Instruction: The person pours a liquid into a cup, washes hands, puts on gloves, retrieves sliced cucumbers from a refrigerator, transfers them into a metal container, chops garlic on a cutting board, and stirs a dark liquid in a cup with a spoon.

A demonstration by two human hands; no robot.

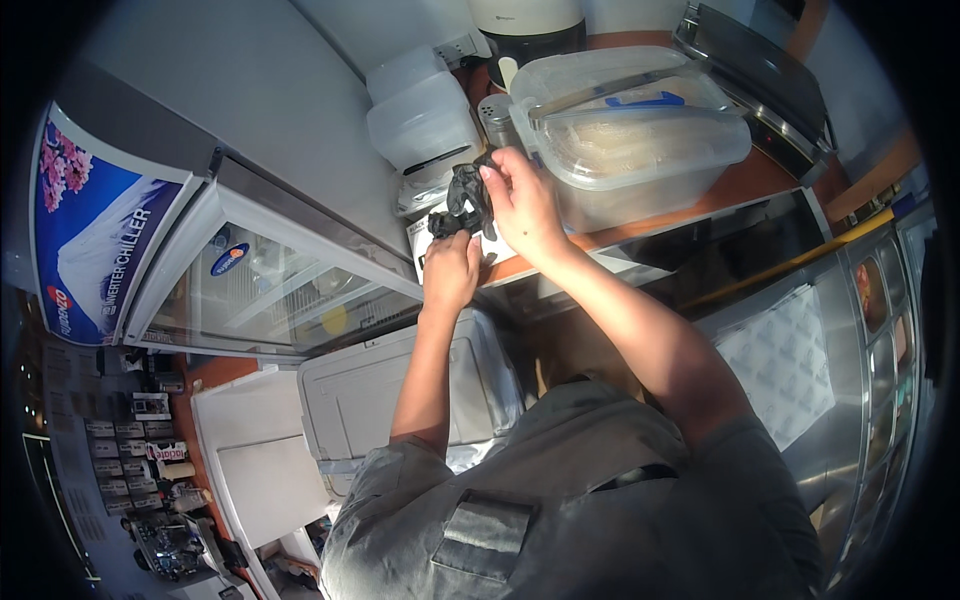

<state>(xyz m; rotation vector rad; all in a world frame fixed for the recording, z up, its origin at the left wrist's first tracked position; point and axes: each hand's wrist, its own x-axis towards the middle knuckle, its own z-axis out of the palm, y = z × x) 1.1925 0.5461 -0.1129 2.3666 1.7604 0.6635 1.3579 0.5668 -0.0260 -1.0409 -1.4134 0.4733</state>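
Observation:
My right hand pinches a crumpled black disposable glove between thumb and fingers, above a white box on the counter. Just left of it and lower, my left hand has its fingers curled onto more black glove material at the top of that box. The two black bunches lie close together, and I cannot tell whether they are joined. My left fingertips are partly hidden in the dark folds.
A lidded clear plastic tub with tongs on top stands right of my hands. Behind are a shaker and a white dispenser. A glass-door chiller is at left, a grey lidded bin below, a press grill far right.

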